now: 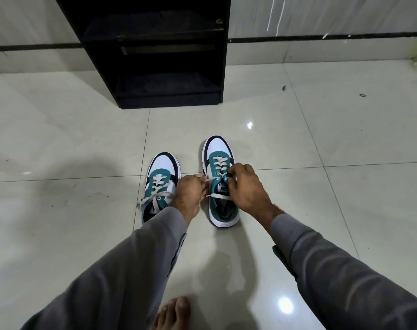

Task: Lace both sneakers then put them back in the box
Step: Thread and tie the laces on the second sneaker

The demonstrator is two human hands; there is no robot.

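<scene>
While the black shelf [155, 55] stands beyond, both hands' grips pinch the right sneaker's [223, 184] lace [218, 197].

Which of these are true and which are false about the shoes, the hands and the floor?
1. Both hands are working on the right shoe. True.
2. The left shoe sits inside a box. False: it stands on the tiled floor, and no box shows.
3. The left hand pinches a lace. True.
4. The shoes are red. False: they are green, white and black.
5. The right hand rests flat on the floor. False: its fingers are at the shoe's eyelets.
6. A black shelf stands behind the shoes. True.
</scene>
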